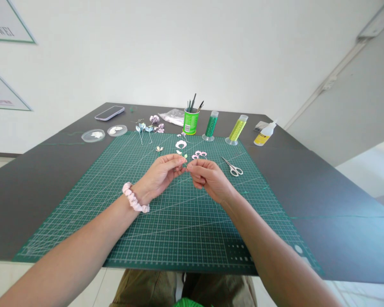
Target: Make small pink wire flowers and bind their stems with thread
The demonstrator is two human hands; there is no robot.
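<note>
My left hand (168, 171), with a pink scrunchie (135, 198) at the wrist, pinches a small sprig with a green leaf (185, 156) and a whitish tip. Close beside it, my right hand (208, 175) is closed in a pinch at the lower part of the same sprig; the fingertips almost meet. What lies between the right fingers is too small to make out fully. Just beyond the hands, a white petal ring (181, 145) and several pink petal loops (199, 154) lie on the green cutting mat (179, 230). A small cream flower piece (159, 149) is left of them.
White-handled scissors (235, 169) lie right of my hands. Behind stand a green tool can (190, 123), a dark green thread spool (211, 126), a yellow-green spool (237, 130) and a glue bottle (265, 134). Blue flowers (142, 127), two shallow dishes (93, 135) and a phone (109, 113) are at left.
</note>
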